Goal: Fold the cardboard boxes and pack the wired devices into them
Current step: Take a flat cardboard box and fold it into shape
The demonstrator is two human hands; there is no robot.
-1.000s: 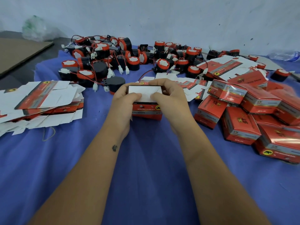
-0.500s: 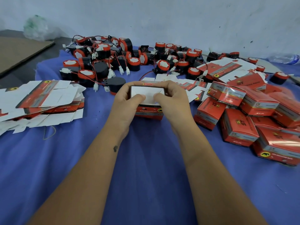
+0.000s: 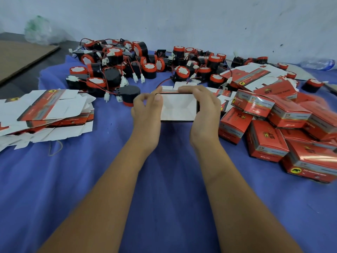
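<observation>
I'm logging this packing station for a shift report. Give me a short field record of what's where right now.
surface: blue cloth
in hands: cardboard box, white inside showing, gripped by left hand and right hand
flat box blanks: stack left of the hands
wired devices: red-and-black pile beyond the hands
folded boxes: red heap on the right
device in held box: none visible

I see a pale, scuffed wall (image 3: 182, 21) across the top of frame, blue cloth (image 3: 164, 198) covering the lower frame, dark floor (image 3: 16, 88) and a brown cardboard sheet (image 3: 21, 57) at upper left. Even, soft light.
</observation>
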